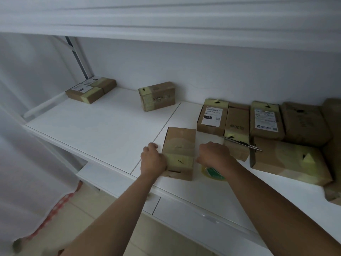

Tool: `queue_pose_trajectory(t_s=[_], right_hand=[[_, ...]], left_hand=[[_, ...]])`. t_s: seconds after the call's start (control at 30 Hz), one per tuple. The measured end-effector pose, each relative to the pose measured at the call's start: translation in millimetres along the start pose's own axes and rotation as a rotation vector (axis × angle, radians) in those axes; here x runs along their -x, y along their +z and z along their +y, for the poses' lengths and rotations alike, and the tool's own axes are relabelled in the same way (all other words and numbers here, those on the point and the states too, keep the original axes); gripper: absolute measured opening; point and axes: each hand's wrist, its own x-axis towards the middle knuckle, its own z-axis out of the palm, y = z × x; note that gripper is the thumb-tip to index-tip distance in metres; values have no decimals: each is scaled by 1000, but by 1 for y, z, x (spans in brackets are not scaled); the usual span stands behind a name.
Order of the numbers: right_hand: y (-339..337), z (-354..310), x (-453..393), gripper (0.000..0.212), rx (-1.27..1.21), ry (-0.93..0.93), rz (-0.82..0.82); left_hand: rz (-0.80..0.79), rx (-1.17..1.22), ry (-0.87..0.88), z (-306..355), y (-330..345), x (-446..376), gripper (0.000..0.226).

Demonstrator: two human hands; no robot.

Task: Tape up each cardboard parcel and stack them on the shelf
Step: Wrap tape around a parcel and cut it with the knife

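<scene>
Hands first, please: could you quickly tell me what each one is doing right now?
Left hand: presses against the left side of the parcel, holding it.
Right hand: beside the parcel, over the tape roll; fingers hidden, cannot be told.

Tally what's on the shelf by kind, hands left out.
Parcels, counting only those clearly separate: 9, including the one between the left hand and right hand; more may sit at the right edge
Tape roll: 1
Pen: 1
Total: 11
</scene>
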Motion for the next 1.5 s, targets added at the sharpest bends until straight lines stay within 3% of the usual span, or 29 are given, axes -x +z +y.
queue_pose_trajectory(t_s=[0.07,0.13,0.2,0.27,0.53,0.77,1.07,1.3,1.5], right_hand=[[0,0,0,14,5,-5,3],[-2,0,1,17,-4,-6,-8],[-4,0,3,19,-18,1,-12],[-5,0,4,24,-26,0,-4],[-12,5,7,34,-85,-9,-45],[-18,4,5,39,-105,-6,-110],[-18,6,10,33,-137,15,-94],[-18,15,9,39,-190,-11,-75],[0,50,21,37,-526,-18,10]], left_hand=[[104,-195,312,13,10,14,43],[-32,-317,553,25,22,23,52],[-183,-502,651,24,35,22,59],[-231,-612,580,16,44,16,56],[-258,-629,302,24,51,11,60],[-326,-636,248,28,49,8,59],[-275,-547,192,30,46,6,63],[-313,-659,172,29,45,11,66],[-352,-628,170,31,41,8,64]])
